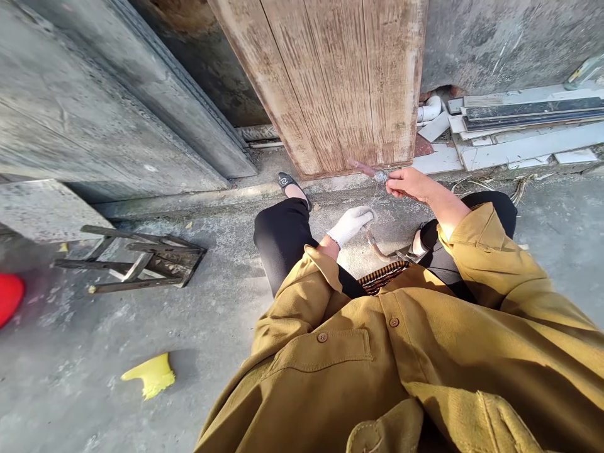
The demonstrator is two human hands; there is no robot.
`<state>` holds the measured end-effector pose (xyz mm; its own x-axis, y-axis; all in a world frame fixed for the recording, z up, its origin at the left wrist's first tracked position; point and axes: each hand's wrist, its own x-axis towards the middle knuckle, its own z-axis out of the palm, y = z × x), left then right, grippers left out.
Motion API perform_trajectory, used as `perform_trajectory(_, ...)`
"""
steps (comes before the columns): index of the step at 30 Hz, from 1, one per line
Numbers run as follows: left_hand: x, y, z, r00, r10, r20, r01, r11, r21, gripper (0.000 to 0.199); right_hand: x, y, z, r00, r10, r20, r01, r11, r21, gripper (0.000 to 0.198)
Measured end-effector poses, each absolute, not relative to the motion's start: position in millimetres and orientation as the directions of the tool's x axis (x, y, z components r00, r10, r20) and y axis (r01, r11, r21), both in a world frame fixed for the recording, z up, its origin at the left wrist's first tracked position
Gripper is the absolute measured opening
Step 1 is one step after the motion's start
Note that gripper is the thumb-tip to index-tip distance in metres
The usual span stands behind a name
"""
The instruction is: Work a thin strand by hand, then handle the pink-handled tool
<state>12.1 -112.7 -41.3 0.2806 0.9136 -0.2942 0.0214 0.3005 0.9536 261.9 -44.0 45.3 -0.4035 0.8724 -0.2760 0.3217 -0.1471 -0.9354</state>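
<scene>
My right hand (pixel 409 184), bare, is closed on one end of a reddish-brown stick (pixel 361 167) that points up and to the left. A coil of thin grey wire (pixel 381 177) is wound round the stick beside my fingers. From the coil a single strand runs down to my left hand (pixel 352 225), which wears a white glove and has its fingers closed on the strand. Just below the glove is a curved, tan handle-like piece (pixel 377 250); its far end is partly hidden. Between my legs shows the woven dark-and-tan edge of a seat or basket (pixel 383 277).
A worn wooden panel (pixel 344 82) leans on the wall ahead. Stacked boards and strips (pixel 528 126) lie at right near a white pipe (pixel 429 109). On the left are an overturned wooden stool (pixel 141 258), a yellow scrap (pixel 151 375) and a red object (pixel 9 299).
</scene>
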Motion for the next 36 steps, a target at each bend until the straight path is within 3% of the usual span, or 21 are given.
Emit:
perform_trajectory(2, 10, -117, -45, 0.310, 0.894, -0.322, 0.011, 0.336, 0.942, 0.025, 260, -41, 43, -0.309, 0.915, -0.259, 0.360, -0.140, -0.922, 0.024)
perform_trajectory(4, 9, -120, -45, 0.345, 0.885, -0.313, 0.023, 0.326, 0.945, 0.026, 259, -39, 40, -0.220, 0.944, -0.244, 0.545, -0.089, -0.834, 0.022)
perform_trajectory(7, 7, -121, -36, 0.386, 0.893, -0.231, 0.093, 0.212, 0.973, 0.027, 257, -42, 39, -0.228, 0.908, -0.352, 0.878, 0.035, -0.478, 0.016)
perform_trajectory(9, 6, -122, -28, 0.410, 0.895, -0.179, 0.130, 0.137, 0.982, 0.028, 257, -49, 40, -0.260, 0.813, -0.521, 0.945, 0.104, -0.309, 0.012)
perform_trajectory(10, 5, -121, -25, 0.416, 0.895, -0.160, 0.138, 0.112, 0.984, 0.028, 258, -54, 41, -0.280, 0.737, -0.615, 0.947, 0.106, -0.304, 0.010)
perform_trajectory(12, 6, -118, -21, 0.419, 0.897, -0.144, 0.127, 0.100, 0.987, 0.025, 262, -62, 45, -0.357, 0.552, -0.754, 0.911, 0.026, -0.412, 0.007)
perform_trajectory(14, 12, -113, -21, 0.408, 0.901, -0.149, 0.081, 0.127, 0.989, 0.021, 268, -65, 49, -0.486, 0.420, -0.767, 0.813, -0.105, -0.573, 0.014)
perform_trajectory(15, 16, -110, -22, 0.399, 0.905, -0.150, 0.059, 0.138, 0.989, 0.021, 271, -64, 51, -0.560, 0.417, -0.716, 0.735, -0.148, -0.662, 0.017)
perform_trajectory(17, 26, -105, -24, 0.397, 0.904, -0.160, 0.005, 0.172, 0.985, 0.026, 271, -61, 52, -0.648, 0.526, -0.551, 0.578, -0.131, -0.805, 0.021)
perform_trajectory(19, 36, -103, -25, 0.395, 0.901, -0.178, -0.099, 0.234, 0.967, 0.035, 264, -60, 50, -0.626, 0.665, -0.408, 0.514, -0.042, -0.857, 0.022)
perform_trajectory(21, 43, -102, -25, 0.387, 0.900, -0.199, -0.249, 0.310, 0.918, 0.042, 249, -64, 45, -0.468, 0.810, -0.354, 0.612, 0.008, -0.791, 0.025)
perform_trajectory(24, 53, -102, -27, 0.347, 0.913, -0.214, -0.391, 0.349, 0.852, 0.054, 224, -79, 38, -0.332, 0.925, -0.185, 0.809, 0.178, -0.560, 0.029)
perform_trajectory(27, 61, -101, -31, 0.271, 0.920, -0.283, -0.416, 0.377, 0.828, 0.063, 204, -95, 34, -0.286, 0.945, -0.160, 0.929, 0.233, -0.286, 0.040)
perform_trajectory(30, 63, -101, -32, 0.219, 0.903, -0.369, -0.418, 0.429, 0.801, 0.062, 187, -105, 32, -0.315, 0.936, -0.160, 0.946, 0.296, -0.129, 0.049)
perform_trajectory(36, 40, -98, -22, 0.103, 0.933, -0.346, -0.468, 0.352, 0.810, 0.052, 170, -123, 40, -0.395, 0.906, -0.151, 0.914, 0.372, -0.160, 0.062)
